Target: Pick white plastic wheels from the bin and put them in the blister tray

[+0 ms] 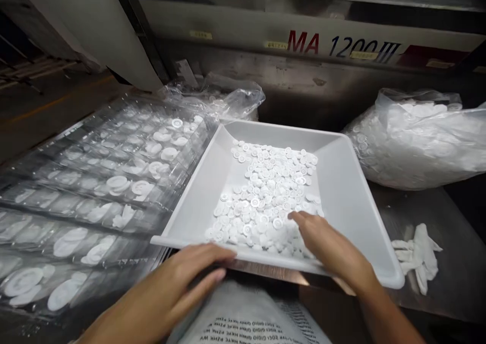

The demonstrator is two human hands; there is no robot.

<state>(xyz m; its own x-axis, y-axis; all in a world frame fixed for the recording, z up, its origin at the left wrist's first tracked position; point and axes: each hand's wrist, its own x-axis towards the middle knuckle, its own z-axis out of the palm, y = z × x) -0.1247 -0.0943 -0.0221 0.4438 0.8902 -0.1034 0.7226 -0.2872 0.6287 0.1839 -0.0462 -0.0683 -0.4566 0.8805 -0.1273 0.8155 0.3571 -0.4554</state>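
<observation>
A white plastic tray lies on a steel bench and holds a heap of small white round parts. My right hand reaches into the tray from the near side, palm down, with its fingers in the parts at the heap's near edge; whether it grips any I cannot make out. My left hand rests with straight fingers against the tray's near rim, fingertips touching it.
Clear blister sheets with white discs in their pockets cover the left side. A clear bag of white parts sits at the right. A white glove lies near the tray's right corner. A machine panel marked MA 1200 runs behind.
</observation>
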